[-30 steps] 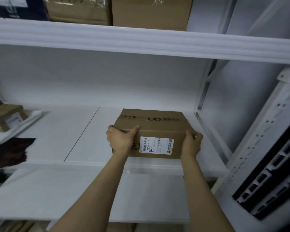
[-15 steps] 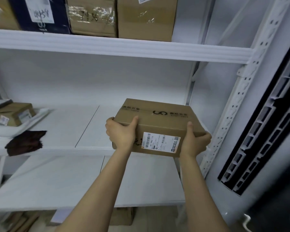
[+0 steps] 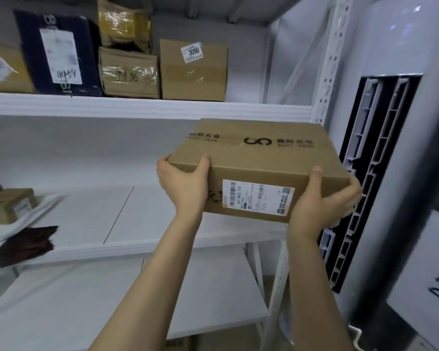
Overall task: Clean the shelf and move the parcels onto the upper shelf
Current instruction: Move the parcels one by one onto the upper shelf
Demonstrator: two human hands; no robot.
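Currently, a cardboard parcel (image 3: 259,168) is gripped at both ends, left hand (image 3: 184,184) and right hand (image 3: 322,201) fingers curled around it, held clear above the middle shelf (image 3: 162,219), likely for lifting onto the upper shelf (image 3: 137,106).

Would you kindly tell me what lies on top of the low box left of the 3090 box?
A crumpled, plastic-wrapped parcel lies on the low box. Whatever is behind them on the upper shelf is covered.

Left hand (image 3: 185,184) and right hand (image 3: 312,206) are showing bare; both forearms are running bare to frame edge.
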